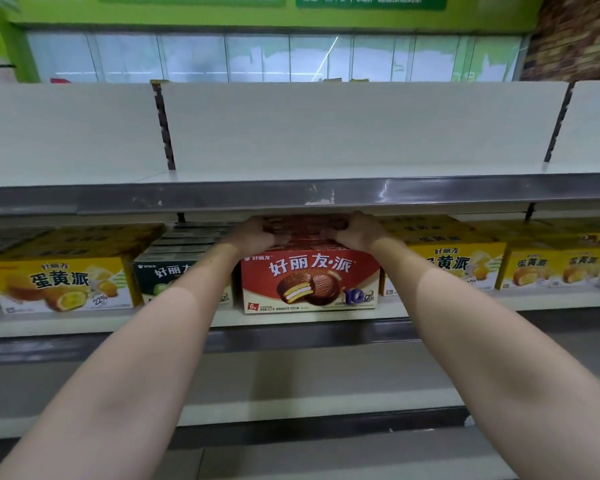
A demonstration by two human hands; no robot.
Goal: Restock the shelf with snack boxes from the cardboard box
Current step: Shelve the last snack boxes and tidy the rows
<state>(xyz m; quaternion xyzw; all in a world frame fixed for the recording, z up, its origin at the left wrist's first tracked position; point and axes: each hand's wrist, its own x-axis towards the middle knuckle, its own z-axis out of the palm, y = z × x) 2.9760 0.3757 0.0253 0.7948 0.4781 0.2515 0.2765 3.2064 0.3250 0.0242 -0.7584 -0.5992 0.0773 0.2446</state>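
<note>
Left hand [257,235] and right hand [359,232] grip a red snack box [307,230], fingers curled round its sides. Push it level toward 12 o'clock, square behind the front red box [309,282], clear of the upper shelf [291,195].

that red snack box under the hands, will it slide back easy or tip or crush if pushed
The red snack box probably slides easily: its printed card looks glossy and the shelf is smooth. It is wide and low with a flat base, so tipping seems unlikely. Both the left hand and right hand grip the red boxes on top; thin carton may dent under hard pressure.
</note>
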